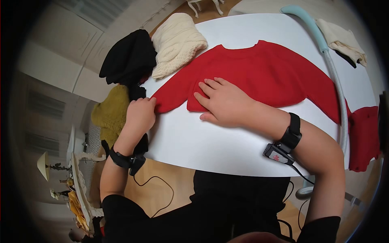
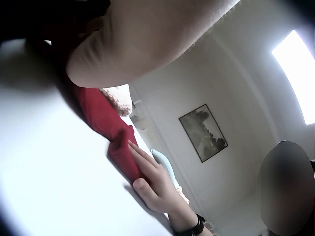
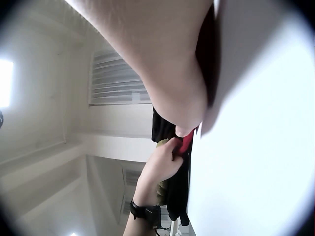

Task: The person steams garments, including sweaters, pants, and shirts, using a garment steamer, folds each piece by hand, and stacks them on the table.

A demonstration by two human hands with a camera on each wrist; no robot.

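Note:
A red sweater point(image 1: 243, 65) lies spread over a white table point(image 1: 182, 141), its neckline toward the far side and its sleeves out to both sides. At the left, my left hand point(image 1: 140, 115) pinches the end of one sleeve near the table's edge; its fingertips curl over the cuff. In the right wrist view the left hand point(image 3: 160, 162) also shows with red cloth at its fingers. My right hand point(image 1: 225, 103) rests on the sweater's body near the lower hem, fingers stretched out, thumb over the bare tabletop. The left wrist view shows the right hand point(image 2: 156, 184) against the red knit.
Beyond the left sleeve lie a folded black garment point(image 1: 129, 56) and a cream cable-knit point(image 1: 176, 44). An olive fuzzy piece point(image 1: 110, 111) sits left of my left hand. A light-blue curved bar point(image 1: 310, 26) with a grey tube crosses the right side, near another red knit point(image 1: 363, 137) and cream cloth point(image 1: 340, 38).

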